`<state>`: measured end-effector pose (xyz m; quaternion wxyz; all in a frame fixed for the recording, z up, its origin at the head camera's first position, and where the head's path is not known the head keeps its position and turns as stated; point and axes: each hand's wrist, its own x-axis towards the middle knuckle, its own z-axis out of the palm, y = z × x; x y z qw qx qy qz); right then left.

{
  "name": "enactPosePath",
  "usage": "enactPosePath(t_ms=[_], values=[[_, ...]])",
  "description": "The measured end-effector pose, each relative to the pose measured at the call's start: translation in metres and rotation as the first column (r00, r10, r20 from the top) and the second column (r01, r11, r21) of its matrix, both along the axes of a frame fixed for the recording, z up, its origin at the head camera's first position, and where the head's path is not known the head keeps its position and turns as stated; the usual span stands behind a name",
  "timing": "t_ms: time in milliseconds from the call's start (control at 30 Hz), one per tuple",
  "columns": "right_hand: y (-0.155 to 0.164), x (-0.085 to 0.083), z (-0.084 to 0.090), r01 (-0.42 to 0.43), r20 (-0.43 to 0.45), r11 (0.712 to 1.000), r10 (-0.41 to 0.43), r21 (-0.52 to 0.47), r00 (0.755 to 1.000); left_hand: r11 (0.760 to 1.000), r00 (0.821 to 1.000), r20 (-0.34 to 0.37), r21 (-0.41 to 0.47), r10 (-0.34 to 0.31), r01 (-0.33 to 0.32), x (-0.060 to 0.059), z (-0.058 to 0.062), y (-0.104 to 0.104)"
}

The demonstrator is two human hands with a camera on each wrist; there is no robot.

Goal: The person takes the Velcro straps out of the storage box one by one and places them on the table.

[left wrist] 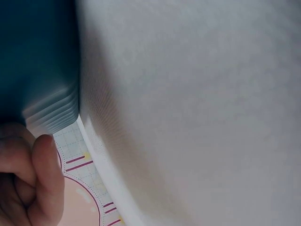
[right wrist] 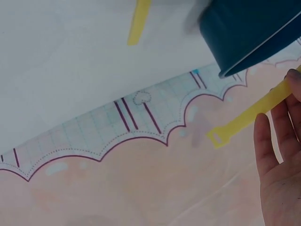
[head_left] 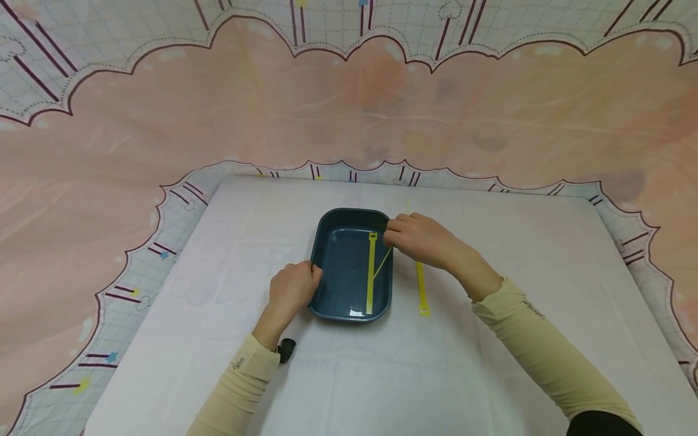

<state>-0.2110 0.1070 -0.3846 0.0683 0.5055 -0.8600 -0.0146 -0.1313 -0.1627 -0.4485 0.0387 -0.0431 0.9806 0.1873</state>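
A dark blue rectangular tray (head_left: 327,284) sits mid-table, and a yellow strap (head_left: 371,272) lies lengthwise inside it. My left hand (head_left: 312,275) grips the tray's left rim with curled fingers (left wrist: 44,179), beside the tray's wall (left wrist: 37,56). Over the right rim, my right hand (head_left: 390,237) pinches a second yellow strap (right wrist: 249,115), whose slotted end hangs free and which shows as a thin slanting line (head_left: 382,265) above the tray. A third yellow strap (head_left: 421,289) lies on the table to the right of the tray (right wrist: 249,28), also seen in the right wrist view (right wrist: 138,21).
The white table top (head_left: 518,272) is edged by a grid-patterned cloth with a scalloped border (head_left: 163,230), and pink fabric hangs behind. A small black object (head_left: 286,349) sits by my left wrist.
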Motion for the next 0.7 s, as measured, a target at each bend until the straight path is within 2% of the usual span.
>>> enactPosePath(t_ms=[433, 700], values=[[0.012, -0.002, -0.004, 0.01, 0.031, 0.999, -0.009, -0.043, 0.999, 1.0, 1.0, -0.005, -0.002, -0.001, 0.001, 0.0, -0.001, 0.0], [0.021, -0.001, -0.003, 0.0, -0.001, 0.998, 0.0, -0.059, 1.0, 1.0, 1.0, -0.012, 0.002, -0.001, 0.001, 0.0, -0.001, -0.001]])
